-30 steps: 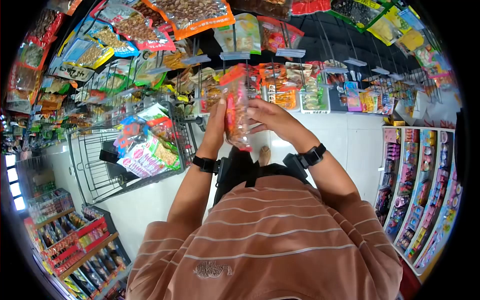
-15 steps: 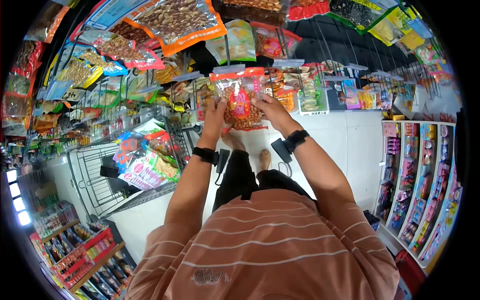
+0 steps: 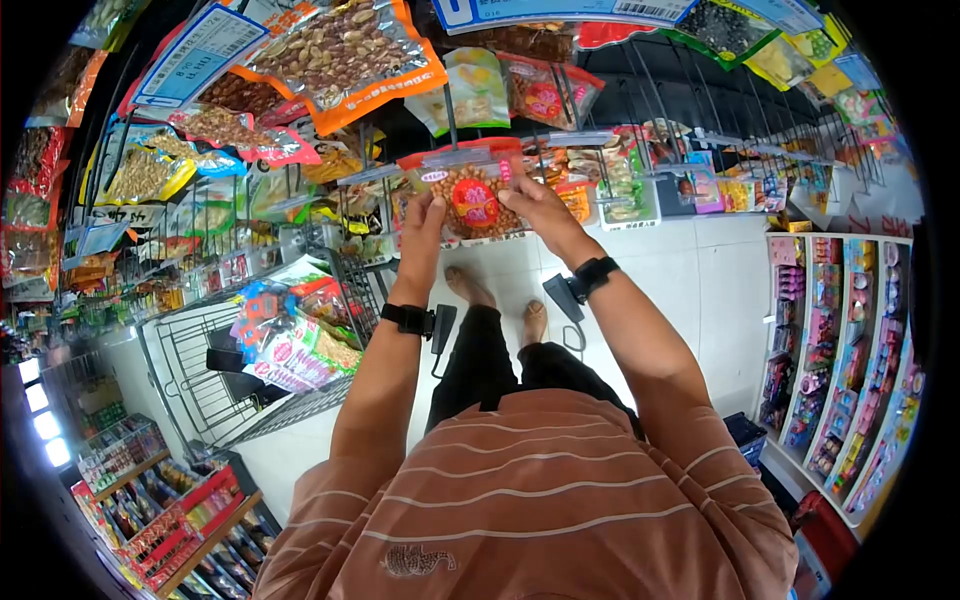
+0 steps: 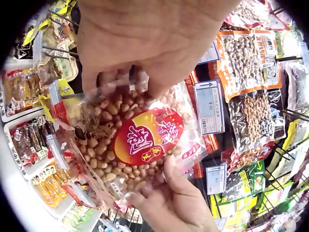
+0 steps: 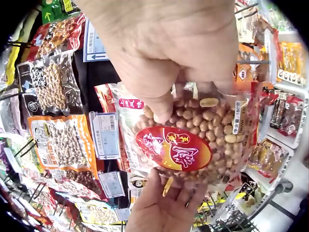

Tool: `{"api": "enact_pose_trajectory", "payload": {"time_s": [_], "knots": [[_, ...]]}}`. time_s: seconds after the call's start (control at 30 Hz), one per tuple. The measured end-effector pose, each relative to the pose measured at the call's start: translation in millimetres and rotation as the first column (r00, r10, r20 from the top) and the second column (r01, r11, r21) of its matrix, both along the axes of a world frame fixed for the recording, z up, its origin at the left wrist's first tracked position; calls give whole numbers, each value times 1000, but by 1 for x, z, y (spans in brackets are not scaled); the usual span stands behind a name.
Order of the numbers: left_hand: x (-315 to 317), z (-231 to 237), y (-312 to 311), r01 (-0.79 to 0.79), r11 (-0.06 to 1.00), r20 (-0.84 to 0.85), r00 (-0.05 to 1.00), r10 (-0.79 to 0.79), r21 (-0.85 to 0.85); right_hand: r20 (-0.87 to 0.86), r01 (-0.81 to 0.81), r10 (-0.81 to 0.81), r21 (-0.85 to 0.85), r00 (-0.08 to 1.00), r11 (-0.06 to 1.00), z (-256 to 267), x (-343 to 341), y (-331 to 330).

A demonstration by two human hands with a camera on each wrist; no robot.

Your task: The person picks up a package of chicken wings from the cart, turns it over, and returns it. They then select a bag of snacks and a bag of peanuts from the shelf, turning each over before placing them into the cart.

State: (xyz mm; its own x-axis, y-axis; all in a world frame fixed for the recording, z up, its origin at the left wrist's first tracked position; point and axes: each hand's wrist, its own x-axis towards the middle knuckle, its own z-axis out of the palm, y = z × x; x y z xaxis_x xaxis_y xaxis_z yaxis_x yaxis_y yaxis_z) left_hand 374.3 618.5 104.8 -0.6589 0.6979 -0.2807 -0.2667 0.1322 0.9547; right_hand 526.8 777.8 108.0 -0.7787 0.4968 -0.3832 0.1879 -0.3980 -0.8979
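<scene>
A clear bag of round brown nuts [image 3: 490, 215] with a red oval label and red top edge is held level between both hands. My left hand [image 3: 422, 235] grips its left side, thumb on the front. On the opposite side my right hand [image 3: 548, 215] pinches the bag near the label. The left wrist view shows the bag [image 4: 104, 166] with the left hand [image 4: 149, 38] above it and the right hand [image 4: 176, 205] below. In the right wrist view, the right hand [image 5: 169, 43] has its thumb on the bag [image 5: 212, 125]; the left hand [image 5: 161, 208] supports the other side.
Hanging snack bags [image 3: 340, 60] and price tags fill the rack ahead. A wire cart [image 3: 185, 375] holding several packages [image 3: 300, 335] stands at left. White shelves [image 3: 850, 350] are on the right, red-edged shelves [image 3: 195, 510] at lower left. Feet stand on pale tiles [image 3: 650, 290].
The bag turned from edge-on to face-on as the right hand took its side. Since then both hands have shifted slightly, tilting the bag's top away. The view has moved closer to the rack.
</scene>
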Motion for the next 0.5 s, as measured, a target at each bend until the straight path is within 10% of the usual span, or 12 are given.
{"api": "enact_pose_trajectory", "payload": {"time_s": [0.5], "knots": [[-17, -8, 15, -4, 1000, 38, 999, 4, -5, 45, 43, -43, 0, 998, 999, -2, -16, 12]]}}
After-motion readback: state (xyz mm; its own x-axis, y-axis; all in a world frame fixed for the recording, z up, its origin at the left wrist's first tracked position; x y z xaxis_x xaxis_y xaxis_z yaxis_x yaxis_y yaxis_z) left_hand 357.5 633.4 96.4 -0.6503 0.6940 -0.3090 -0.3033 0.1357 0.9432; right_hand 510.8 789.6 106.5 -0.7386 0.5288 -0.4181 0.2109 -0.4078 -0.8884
